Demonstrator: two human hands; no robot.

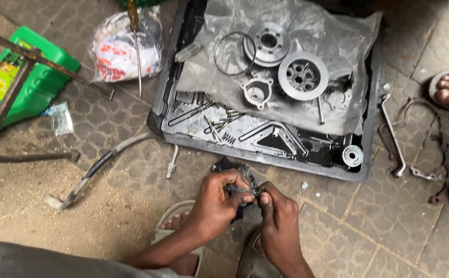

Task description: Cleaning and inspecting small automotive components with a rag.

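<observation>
Both hands meet low in the scene, just above the person's sandalled feet: the left hand [215,203] and the right hand [278,216] are each clenched on a small, dark, greasy metal part wrapped in a scrap of black rag [241,186], pinched between the fingertips and held over the patterned stone floor [132,195]. Just beyond it lies a shallow black tray [169,110] lined with crumpled grey plastic sheet [312,31], carrying two round grey metal discs [303,76], a thin wire ring [234,53], a small flanged housing [256,92] and loose bolts and springs [219,126]. To the far left stands a green plastic oil can [34,82]. The grip looks slippery — oil on the fingers could let the part slide out onto the gritty floor, picking up dirt or rolling away. Tugging at the rag might also leave threads snagged on it.
</observation>
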